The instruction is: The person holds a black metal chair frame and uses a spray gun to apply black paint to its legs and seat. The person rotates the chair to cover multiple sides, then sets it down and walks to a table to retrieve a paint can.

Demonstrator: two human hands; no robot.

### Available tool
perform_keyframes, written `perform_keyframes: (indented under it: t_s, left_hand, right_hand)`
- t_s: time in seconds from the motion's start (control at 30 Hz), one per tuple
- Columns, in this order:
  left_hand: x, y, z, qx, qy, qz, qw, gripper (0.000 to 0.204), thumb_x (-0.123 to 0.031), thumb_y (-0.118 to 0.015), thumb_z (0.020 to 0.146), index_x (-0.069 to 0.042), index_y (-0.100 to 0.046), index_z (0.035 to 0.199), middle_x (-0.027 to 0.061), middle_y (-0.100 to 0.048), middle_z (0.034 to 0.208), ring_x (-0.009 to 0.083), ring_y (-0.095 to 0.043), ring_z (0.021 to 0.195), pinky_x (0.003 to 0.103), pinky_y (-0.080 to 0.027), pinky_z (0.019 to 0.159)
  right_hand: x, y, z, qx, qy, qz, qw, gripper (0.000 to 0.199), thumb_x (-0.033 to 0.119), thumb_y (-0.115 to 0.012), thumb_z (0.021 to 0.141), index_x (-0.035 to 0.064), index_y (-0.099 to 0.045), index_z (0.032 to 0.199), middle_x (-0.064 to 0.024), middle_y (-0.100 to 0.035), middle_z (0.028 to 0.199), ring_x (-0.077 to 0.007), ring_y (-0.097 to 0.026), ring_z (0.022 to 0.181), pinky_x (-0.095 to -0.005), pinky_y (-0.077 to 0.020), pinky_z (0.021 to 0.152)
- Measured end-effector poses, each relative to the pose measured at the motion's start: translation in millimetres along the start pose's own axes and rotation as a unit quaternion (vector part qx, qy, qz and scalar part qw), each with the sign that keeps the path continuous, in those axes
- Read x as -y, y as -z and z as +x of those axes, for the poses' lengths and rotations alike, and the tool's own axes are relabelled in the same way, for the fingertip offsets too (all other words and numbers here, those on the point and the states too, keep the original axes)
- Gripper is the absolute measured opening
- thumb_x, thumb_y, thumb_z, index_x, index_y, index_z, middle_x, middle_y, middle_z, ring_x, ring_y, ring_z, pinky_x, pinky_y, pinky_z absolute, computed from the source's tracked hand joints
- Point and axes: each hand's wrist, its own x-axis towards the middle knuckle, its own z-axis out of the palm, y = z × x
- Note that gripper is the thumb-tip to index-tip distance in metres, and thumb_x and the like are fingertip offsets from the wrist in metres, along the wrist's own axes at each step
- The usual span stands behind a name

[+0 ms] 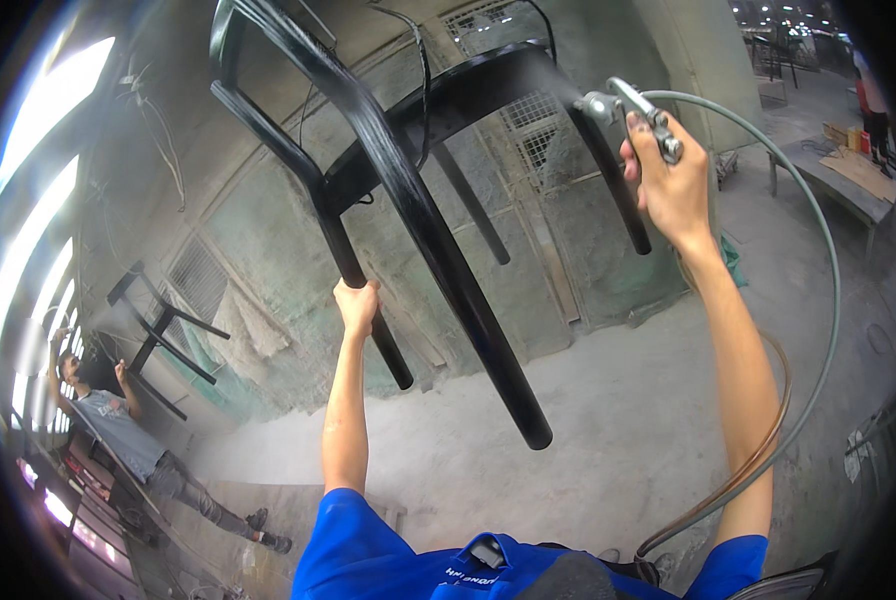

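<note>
A glossy black chair frame (443, 255) hangs tilted in front of me, with dark wires (425, 85) looped around its rails. My left hand (356, 305) is closed around one of its legs, partway down. In my right hand (676, 185) is a metal spray gun (600, 107), its nozzle pointing left toward the seat rail. A pale mist shows between the nozzle and the rail. From the gun a grey hose (830, 250) arcs right and down past my right forearm, where a brown hose (780, 410) also runs.
Behind the chair stands a stained wall (258, 215) with grilles. At far left another person (123, 430) stands by a second hanging black chair frame (158, 330). A workbench (848, 180) with boxes and boards is at right. Grey dusty floor (448, 480) lies below.
</note>
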Motion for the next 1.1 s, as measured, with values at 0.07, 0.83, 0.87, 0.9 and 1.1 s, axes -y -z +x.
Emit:
perform_keyframes:
  t_s: [0.07,0.83,0.87,0.9,1.1]
  left_hand:
    - [4,-7,2,-0.007,-0.013,-0.003,1.000,0.007,0.002,-0.064,0.079,0.001,-0.058,0.080,0.0052,-0.060,0.063,0.0148,-0.058,0.049,0.034,-0.046,0.046]
    - [38,-39,24,-0.030,-0.022,-0.032,0.999,0.007,0.000,-0.065,0.080,0.001,-0.060,0.084,0.0025,-0.061,0.068,0.0105,-0.057,0.056,0.031,-0.045,0.052]
    - [42,-40,29,-0.033,-0.026,-0.033,0.999,0.006,0.000,-0.065,0.080,0.000,-0.060,0.084,0.0024,-0.061,0.068,0.0102,-0.057,0.057,0.031,-0.045,0.052]
    - [46,-40,32,-0.033,-0.017,-0.033,0.999,0.006,0.000,-0.065,0.080,0.000,-0.060,0.084,0.0023,-0.061,0.068,0.0100,-0.056,0.057,0.031,-0.045,0.052]
    - [67,-38,46,-0.042,-0.054,-0.021,0.997,0.012,-0.003,-0.066,0.076,0.005,-0.060,0.083,0.0051,-0.063,0.071,0.0143,-0.061,0.068,0.033,-0.049,0.064]
  right_hand:
    - [-3,6,18,-0.023,0.004,-0.043,0.999,0.026,0.029,-0.066,0.102,0.0038,-0.072,0.102,0.0013,-0.064,0.070,-0.0030,-0.059,0.058,-0.0219,-0.0433,0.042]
    - [19,26,173,0.044,0.045,-0.251,0.966,0.035,0.042,-0.066,0.099,0.0080,-0.071,0.103,0.0020,-0.063,0.072,-0.0049,-0.060,0.058,-0.0232,-0.0447,0.038]
    - [34,19,173,0.077,0.035,-0.264,0.961,0.038,0.043,-0.065,0.099,0.0060,-0.069,0.107,-0.0004,-0.064,0.077,-0.0069,-0.062,0.061,-0.0232,-0.0461,0.039]
    - [54,18,165,0.119,0.026,-0.222,0.967,0.035,0.038,-0.063,0.101,0.0040,-0.068,0.109,-0.0013,-0.065,0.077,-0.0079,-0.063,0.061,-0.0226,-0.0477,0.041]
    - [143,0,72,0.231,-0.022,-0.066,0.970,0.033,0.031,-0.059,0.106,-0.0007,-0.065,0.113,-0.0054,-0.068,0.077,-0.0104,-0.064,0.059,-0.0229,-0.0500,0.042]
